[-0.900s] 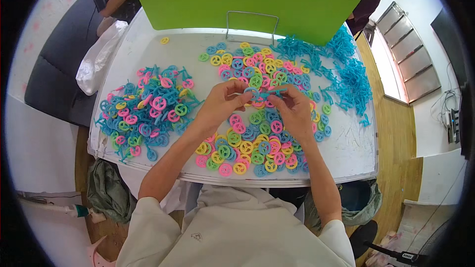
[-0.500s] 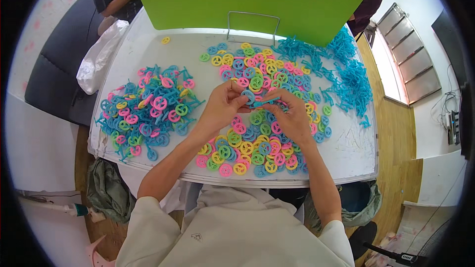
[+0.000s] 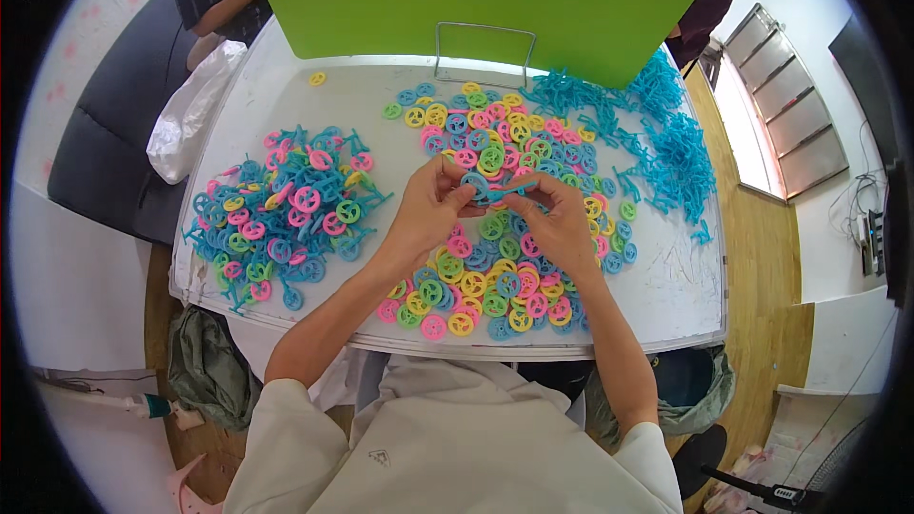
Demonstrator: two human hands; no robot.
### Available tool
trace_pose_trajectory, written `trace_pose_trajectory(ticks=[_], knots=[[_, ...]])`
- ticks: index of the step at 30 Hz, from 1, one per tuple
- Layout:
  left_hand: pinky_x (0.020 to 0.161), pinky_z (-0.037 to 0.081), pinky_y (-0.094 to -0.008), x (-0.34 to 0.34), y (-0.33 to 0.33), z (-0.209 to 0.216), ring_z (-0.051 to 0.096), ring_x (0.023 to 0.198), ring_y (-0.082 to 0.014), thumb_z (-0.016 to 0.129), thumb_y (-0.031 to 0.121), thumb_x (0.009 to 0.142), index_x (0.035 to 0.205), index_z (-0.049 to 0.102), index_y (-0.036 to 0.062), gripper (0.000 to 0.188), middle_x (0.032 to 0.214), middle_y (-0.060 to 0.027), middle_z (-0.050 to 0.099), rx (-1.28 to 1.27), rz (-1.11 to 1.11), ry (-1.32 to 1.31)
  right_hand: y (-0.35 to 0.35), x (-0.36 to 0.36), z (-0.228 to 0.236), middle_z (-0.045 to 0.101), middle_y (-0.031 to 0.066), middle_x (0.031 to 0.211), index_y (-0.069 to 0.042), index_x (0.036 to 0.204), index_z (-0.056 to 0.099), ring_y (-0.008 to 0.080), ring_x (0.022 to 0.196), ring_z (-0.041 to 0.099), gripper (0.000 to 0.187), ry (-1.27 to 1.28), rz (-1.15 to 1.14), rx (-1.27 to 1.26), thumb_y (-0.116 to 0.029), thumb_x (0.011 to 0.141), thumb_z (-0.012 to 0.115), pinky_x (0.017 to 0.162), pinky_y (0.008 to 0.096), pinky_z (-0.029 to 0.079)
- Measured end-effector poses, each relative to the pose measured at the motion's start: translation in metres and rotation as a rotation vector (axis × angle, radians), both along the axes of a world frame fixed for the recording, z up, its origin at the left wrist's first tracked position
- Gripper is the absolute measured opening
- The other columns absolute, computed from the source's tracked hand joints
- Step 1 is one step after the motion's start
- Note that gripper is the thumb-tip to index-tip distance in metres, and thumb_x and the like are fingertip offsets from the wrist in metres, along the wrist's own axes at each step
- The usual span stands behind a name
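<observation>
Over the middle of the table my left hand [image 3: 430, 206] pinches a blue plastic wheel [image 3: 472, 185] between thumb and fingers. My right hand [image 3: 557, 214] grips a blue stick-like plastic piece [image 3: 516, 187], whose end meets the wheel. Whether the two are joined I cannot tell. Beneath and around both hands lie loose wheels [image 3: 474, 284] in pink, yellow, green and blue. To the left is a heap of blue pieces with coloured wheels on them [image 3: 286, 214]. Blue stick-like pieces without wheels [image 3: 678, 162] are piled at the far right.
A green board [image 3: 476, 0] stands across the back of the white table [image 3: 666, 276], with a wire stand [image 3: 486, 29] before it. One yellow wheel [image 3: 317, 79] lies apart at the back left. A white plastic bag [image 3: 195, 109] hangs by the left edge. Other people sit beyond the board.
The blue stick piece has come closer against the wheel and lies at a slightly different angle. Both hands stay in almost the same place.
</observation>
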State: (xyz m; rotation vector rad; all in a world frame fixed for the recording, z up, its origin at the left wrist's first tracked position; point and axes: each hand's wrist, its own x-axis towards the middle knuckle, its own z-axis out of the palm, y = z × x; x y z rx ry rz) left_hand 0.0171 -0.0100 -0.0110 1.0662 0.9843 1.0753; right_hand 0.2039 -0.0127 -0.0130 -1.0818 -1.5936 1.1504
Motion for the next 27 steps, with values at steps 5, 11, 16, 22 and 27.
trace_pose_trajectory(ticks=[5, 11, 16, 22, 27], knots=[[0.078, 0.057, -0.0293, -0.007, 0.002, -0.005, 0.063, 0.088, -0.0155, 0.053, 0.003, 0.094, 0.099, 0.051, 0.0020, 0.006, 0.098, -0.0069, 0.061, -0.313, -0.073, -0.228, 0.001, 0.005, 0.004, 0.065, 0.0058, 0.095, 0.000, 0.096, 0.063, 0.0131, 0.087, 0.063, 0.015, -0.010, 0.063, 0.099, 0.005, 0.083, 0.062, 0.076, 0.0267, 0.050], [0.074, 0.058, -0.0287, 0.004, -0.002, 0.001, 0.063, 0.082, -0.0145, 0.051, -0.001, 0.093, 0.098, 0.051, 0.0009, 0.005, 0.094, -0.0083, 0.060, -0.085, 0.012, 0.081, 0.004, 0.010, 0.003, 0.066, 0.0045, 0.093, 0.000, 0.094, 0.064, 0.0107, 0.084, 0.062, 0.011, -0.091, 0.064, 0.072, 0.000, 0.083, 0.064, 0.074, 0.0247, 0.049], [0.075, 0.058, -0.0288, 0.007, -0.004, -0.006, 0.063, 0.083, -0.0143, 0.050, -0.004, 0.092, 0.098, 0.050, -0.0006, 0.007, 0.092, -0.0085, 0.060, 0.083, 0.036, 0.106, 0.002, 0.007, 0.003, 0.066, 0.0032, 0.087, -0.001, 0.095, 0.065, 0.0079, 0.078, 0.060, 0.010, -0.068, 0.006, -0.005, -0.006, 0.086, 0.065, 0.069, 0.0222, 0.048], [0.077, 0.057, -0.0296, 0.005, -0.003, 0.003, 0.064, 0.086, -0.0153, 0.053, -0.002, 0.091, 0.100, 0.053, -0.0021, 0.009, 0.093, -0.0092, 0.062, 0.000, -0.021, 0.006, 0.001, 0.004, 0.001, 0.066, 0.0038, 0.084, -0.001, 0.099, 0.065, 0.0067, 0.076, 0.060, 0.015, 0.097, 0.004, -0.076, -0.009, 0.086, 0.066, 0.067, 0.0208, 0.047], [0.078, 0.057, -0.0306, 0.007, -0.005, 0.005, 0.065, 0.086, -0.0148, 0.055, 0.000, 0.091, 0.107, 0.059, -0.0035, 0.017, 0.096, -0.0090, 0.065, 0.190, 0.034, 0.069, 0.000, -0.001, 0.008, 0.067, 0.0040, 0.083, -0.001, 0.098, 0.066, 0.0066, 0.074, 0.060, 0.018, 0.044, -0.076, -0.033, -0.011, 0.083, 0.070, 0.066, 0.0214, 0.047]])
